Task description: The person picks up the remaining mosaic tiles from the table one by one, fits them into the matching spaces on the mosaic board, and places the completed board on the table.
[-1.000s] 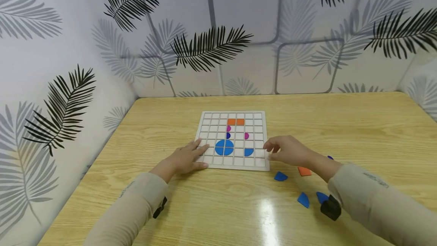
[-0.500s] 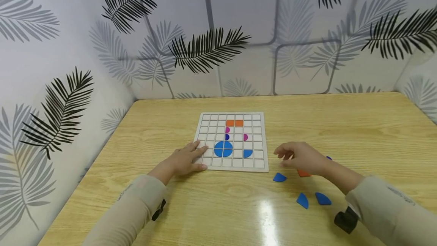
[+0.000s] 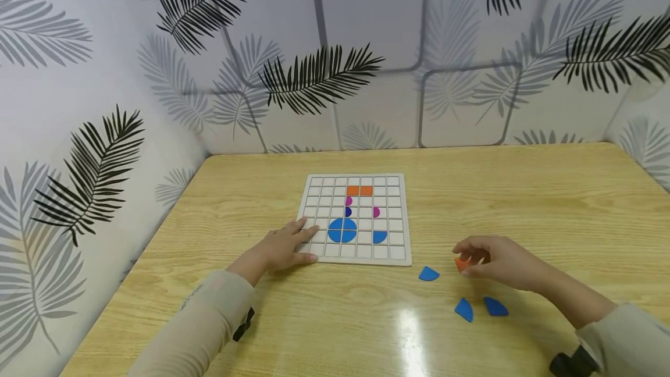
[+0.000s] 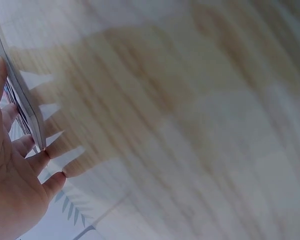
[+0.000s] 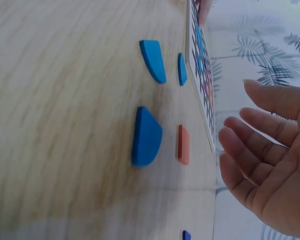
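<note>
Right hand [image 3: 499,260] above a loose orange square [image 5: 184,145], left hand [image 3: 282,247] on the grid board [image 3: 324,191].

The right grip is apart, fingers curved and holding nothing; the square lies on the table [image 3: 251,191] right of the board, partly hidden by that hand in the head view. The left grip is apart too, spread fingers resting on the board's left edge. Between square and board's near corner lies one blue quarter piece [image 3: 428,274]; a second blue piece [image 3: 463,309] and a third blue piece [image 3: 495,306] lie nearer the person. A small dark blue piece [image 5: 186,235] shows at the right wrist view's bottom edge. A leaf-patterned wall [image 3: 377,109] stands behind the table.
</note>
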Demonstrator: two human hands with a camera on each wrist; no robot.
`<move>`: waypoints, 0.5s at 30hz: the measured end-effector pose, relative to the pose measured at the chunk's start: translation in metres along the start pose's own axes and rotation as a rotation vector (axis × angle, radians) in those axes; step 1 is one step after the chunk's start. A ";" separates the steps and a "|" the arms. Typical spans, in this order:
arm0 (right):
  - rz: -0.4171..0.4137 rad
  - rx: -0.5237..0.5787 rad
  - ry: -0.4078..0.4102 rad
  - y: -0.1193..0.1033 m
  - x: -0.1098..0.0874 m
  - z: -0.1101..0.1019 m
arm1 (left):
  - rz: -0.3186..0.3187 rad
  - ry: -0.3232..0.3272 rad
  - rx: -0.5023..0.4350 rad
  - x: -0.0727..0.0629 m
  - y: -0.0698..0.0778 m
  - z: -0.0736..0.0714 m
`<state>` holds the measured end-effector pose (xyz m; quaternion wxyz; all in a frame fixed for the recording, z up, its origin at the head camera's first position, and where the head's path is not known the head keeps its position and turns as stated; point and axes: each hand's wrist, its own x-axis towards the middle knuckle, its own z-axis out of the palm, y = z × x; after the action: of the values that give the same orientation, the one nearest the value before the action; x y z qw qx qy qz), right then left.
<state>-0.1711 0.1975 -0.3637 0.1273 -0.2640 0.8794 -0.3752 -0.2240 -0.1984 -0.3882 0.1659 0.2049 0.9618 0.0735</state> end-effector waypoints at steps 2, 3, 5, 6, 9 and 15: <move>0.023 0.015 -0.001 0.003 -0.006 -0.001 | 0.001 0.002 0.006 0.001 -0.001 0.001; 0.033 0.019 -0.002 0.005 -0.009 -0.002 | 0.001 0.002 0.008 0.001 -0.001 0.002; 0.043 0.018 -0.006 0.007 -0.014 -0.002 | 0.003 0.001 0.015 0.002 -0.002 0.003; 0.045 0.013 -0.009 0.009 -0.016 -0.003 | 0.004 0.001 0.017 0.003 -0.002 0.003; 0.044 0.002 -0.022 0.013 -0.022 -0.003 | 0.003 0.001 0.017 0.003 -0.002 0.004; 0.055 0.029 -0.051 0.021 -0.032 -0.001 | 0.002 0.003 0.021 0.002 -0.002 0.002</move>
<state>-0.1527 0.2285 -0.3777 0.1640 -0.2473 0.8772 -0.3775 -0.2251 -0.1989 -0.3909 0.1621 0.2076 0.9625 0.0640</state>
